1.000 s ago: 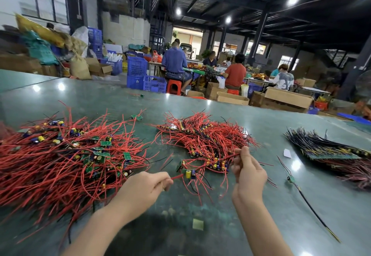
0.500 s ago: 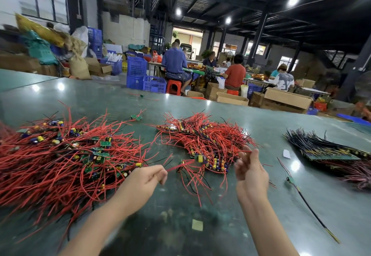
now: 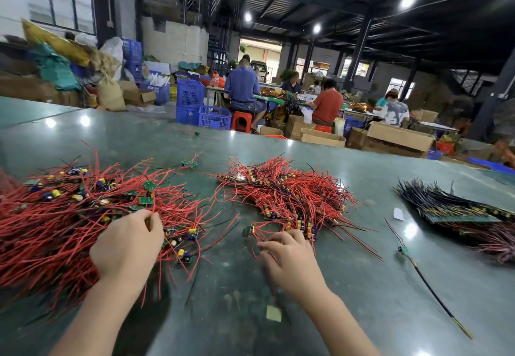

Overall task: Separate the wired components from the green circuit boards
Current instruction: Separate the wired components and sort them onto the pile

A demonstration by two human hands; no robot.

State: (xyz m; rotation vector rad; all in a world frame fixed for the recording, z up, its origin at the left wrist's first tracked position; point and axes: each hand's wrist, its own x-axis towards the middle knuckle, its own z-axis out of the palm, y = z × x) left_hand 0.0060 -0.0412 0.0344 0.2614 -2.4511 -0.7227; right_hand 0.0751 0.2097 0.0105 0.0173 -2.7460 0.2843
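Head view: the left hand (image 3: 126, 244) pinches red wires in the big tangled heap of red-wired green circuit boards (image 3: 69, 216); the right hand (image 3: 287, 255), fingers spread, rests by the smaller red-wire pile (image 3: 287, 191) on the glossy green table (image 3: 362, 286). Likely trouble — interlocked wires dragging neighbouring boards along.

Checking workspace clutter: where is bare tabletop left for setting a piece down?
Bare green tabletop lies between the middle red-wire pile and the black-wire bundle, and near the right hand. Crowded: the large left red-wire heap under the left hand.
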